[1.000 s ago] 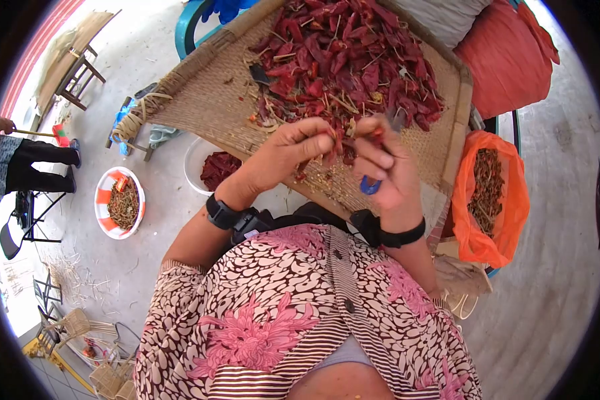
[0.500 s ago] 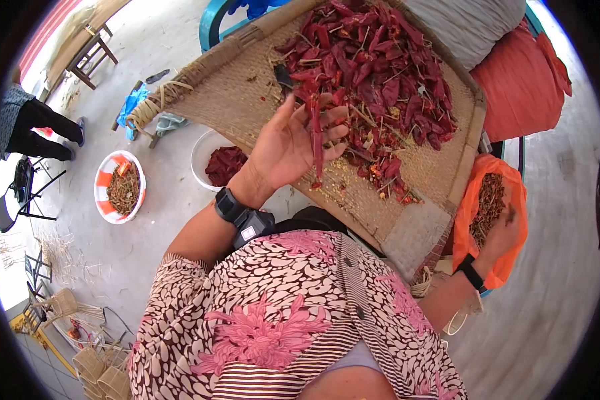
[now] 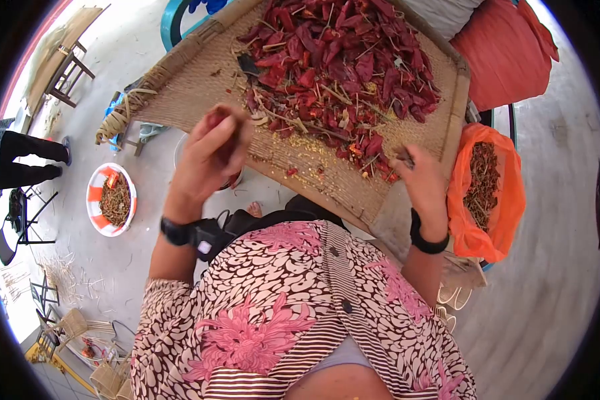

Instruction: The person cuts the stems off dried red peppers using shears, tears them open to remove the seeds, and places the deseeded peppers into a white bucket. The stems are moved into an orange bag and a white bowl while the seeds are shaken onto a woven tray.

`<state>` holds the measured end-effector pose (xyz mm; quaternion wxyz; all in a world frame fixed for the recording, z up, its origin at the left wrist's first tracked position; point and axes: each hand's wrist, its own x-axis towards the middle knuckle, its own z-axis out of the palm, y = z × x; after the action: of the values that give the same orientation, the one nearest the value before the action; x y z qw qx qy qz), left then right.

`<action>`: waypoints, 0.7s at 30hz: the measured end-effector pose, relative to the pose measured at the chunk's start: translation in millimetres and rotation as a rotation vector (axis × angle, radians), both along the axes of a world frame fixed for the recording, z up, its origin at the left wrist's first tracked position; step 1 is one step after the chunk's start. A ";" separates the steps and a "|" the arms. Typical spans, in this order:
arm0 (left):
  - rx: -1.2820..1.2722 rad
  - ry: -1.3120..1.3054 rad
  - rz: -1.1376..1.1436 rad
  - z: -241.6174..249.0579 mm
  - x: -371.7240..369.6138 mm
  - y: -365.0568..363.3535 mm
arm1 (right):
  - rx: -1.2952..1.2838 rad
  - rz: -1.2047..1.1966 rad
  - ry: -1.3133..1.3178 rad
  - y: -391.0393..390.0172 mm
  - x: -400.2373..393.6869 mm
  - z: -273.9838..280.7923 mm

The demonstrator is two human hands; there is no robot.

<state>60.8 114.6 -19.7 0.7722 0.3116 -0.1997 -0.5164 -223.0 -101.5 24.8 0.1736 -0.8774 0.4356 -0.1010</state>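
Note:
My left hand is curled beside the left front edge of a woven bamboo tray, somewhat blurred. Dark red shows between its thumb and fingers: a dried chili pepper. Over the tray's front right part, my right hand has its fingers pinched together. Something small and dark shows at those fingertips, too small to name. A heap of dried red chili peppers covers the tray's far middle. Loose yellow seeds and stem bits lie nearer me. A black object rests at the heap's left edge.
An orange plastic bag of chili stems stands right of the tray. Left on the floor is an orange-and-white basin of stems. A white basin lies partly hidden behind my left hand. A red sack leans behind. Another person stands far left.
My left hand, open under a chili pepper before, has closed on it and moved left off the tray. My right hand has left the orange bag and come over the tray's front right.

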 end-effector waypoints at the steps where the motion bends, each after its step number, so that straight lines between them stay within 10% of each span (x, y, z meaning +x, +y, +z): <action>1: -0.051 -0.108 -0.049 -3.2 8.8 15.2 | -0.029 0.008 0.058 4.2 8.3 -0.1; 10: 0.768 -0.480 -0.177 -133.7 82.4 92.8 | 0.005 -0.142 0.190 -38.5 31.0 -40.8; 15: 0.700 0.014 -0.066 -270.5 121.6 90.6 | 0.032 -0.064 0.077 -47.8 34.7 -62.9; 21: 1.069 -0.085 0.312 -270.2 116.3 79.5 | 0.140 -0.108 0.031 -29.2 41.5 -26.5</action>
<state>177.1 194.1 -289.9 0.5654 0.7062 0.1074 -0.4124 -181.4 -130.8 -1.6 0.2222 -0.8398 0.4910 -0.0661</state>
